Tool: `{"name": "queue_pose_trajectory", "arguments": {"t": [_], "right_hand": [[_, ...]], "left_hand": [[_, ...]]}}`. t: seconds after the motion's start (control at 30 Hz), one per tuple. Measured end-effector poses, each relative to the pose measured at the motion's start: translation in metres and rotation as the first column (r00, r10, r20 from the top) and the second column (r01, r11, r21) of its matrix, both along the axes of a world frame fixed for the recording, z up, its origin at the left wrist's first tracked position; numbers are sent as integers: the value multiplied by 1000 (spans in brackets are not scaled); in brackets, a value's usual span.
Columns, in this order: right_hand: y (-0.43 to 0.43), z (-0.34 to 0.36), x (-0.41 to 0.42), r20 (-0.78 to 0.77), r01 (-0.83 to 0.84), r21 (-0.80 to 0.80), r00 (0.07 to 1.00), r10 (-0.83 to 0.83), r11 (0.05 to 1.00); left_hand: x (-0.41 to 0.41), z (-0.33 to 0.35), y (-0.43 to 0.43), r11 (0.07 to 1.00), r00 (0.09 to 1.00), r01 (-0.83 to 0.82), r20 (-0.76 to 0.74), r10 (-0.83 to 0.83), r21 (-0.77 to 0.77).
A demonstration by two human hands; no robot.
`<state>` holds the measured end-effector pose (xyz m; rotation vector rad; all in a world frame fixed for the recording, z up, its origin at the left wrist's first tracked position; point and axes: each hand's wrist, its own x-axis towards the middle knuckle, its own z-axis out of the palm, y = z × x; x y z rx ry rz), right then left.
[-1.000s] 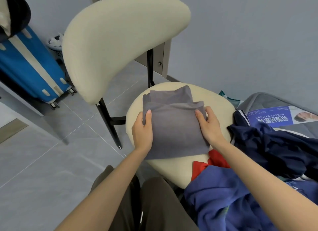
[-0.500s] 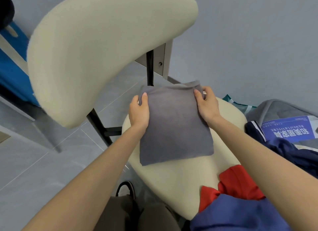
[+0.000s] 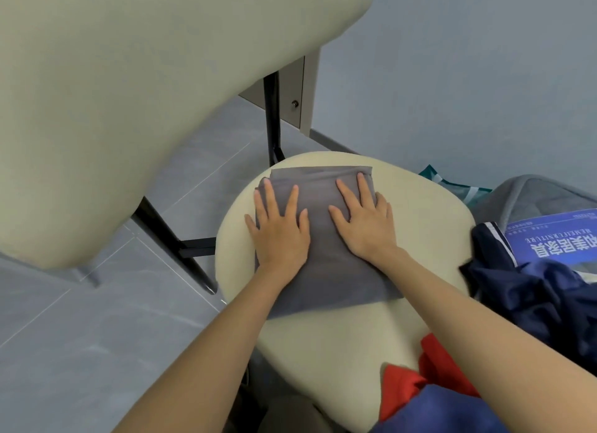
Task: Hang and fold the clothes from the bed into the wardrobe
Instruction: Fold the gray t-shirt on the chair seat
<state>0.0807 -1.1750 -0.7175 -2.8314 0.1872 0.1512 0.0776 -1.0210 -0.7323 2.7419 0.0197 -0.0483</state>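
The left hand [image 3: 279,229] lies palm down on the folded rectangle of smooth grey fabric [image 3: 323,271]. Its fingers are straight and spread, and the little finger reaches off the cloth's left edge onto the seat. The right hand [image 3: 365,226] lies flat just beside it on the same cloth, fingers straight and slightly fanned. Its fingertips are near the far folded edge and its outer side is at the cloth's right edge. The thumbs point toward each other with a narrow strip of grey between them, and neither hand curls round anything. Under both palms the grey fabric rests on the far half of the rounded cream upholstered chair seat [image 3: 339,342], with bare cushion on the near side of the wrists.

Left of and above the left hand looms the curved cream chair backrest [image 3: 129,93], carried on thin black metal legs [image 3: 171,235] that stand on the grey tiled floor [image 3: 80,335]. Right of the right forearm a crumpled navy garment with white stripes [image 3: 533,290] overlaps the seat's edge, and beyond it lies a blue printed booklet [image 3: 555,239]. Below the right forearm, at the seat's near edge, a bright red garment [image 3: 416,377] touches a blue cloth [image 3: 436,410]. Past the right hand's fingertips, off the seat, is a teal-and-white item [image 3: 452,182], perhaps a bag; too little of it shows to be sure.
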Motion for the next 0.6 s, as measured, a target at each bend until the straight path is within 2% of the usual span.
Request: {"name": "queue_pose_trajectory", "arguments": {"t": [0.17,0.23,0.33,0.43,0.6], "right_hand": [[0,4,-20,99,126,30,987,-128,992],[0,7,-32,141,176,104,972,-190,979],[6,11,-47,102,235,247,959,-266,940],[11,20,-65,19,215,246,974,-226,945],[9,37,-88,-116,276,313,961,-252,909]], "left_hand": [[-24,10,17,957,982,-187,-61,178,-222],[-32,15,25,912,972,-234,-65,226,-336],[-36,22,30,859,960,-279,-160,231,-430],[-46,30,32,838,950,-282,-260,175,-468],[-71,34,46,771,920,-368,-323,221,-520]]}}
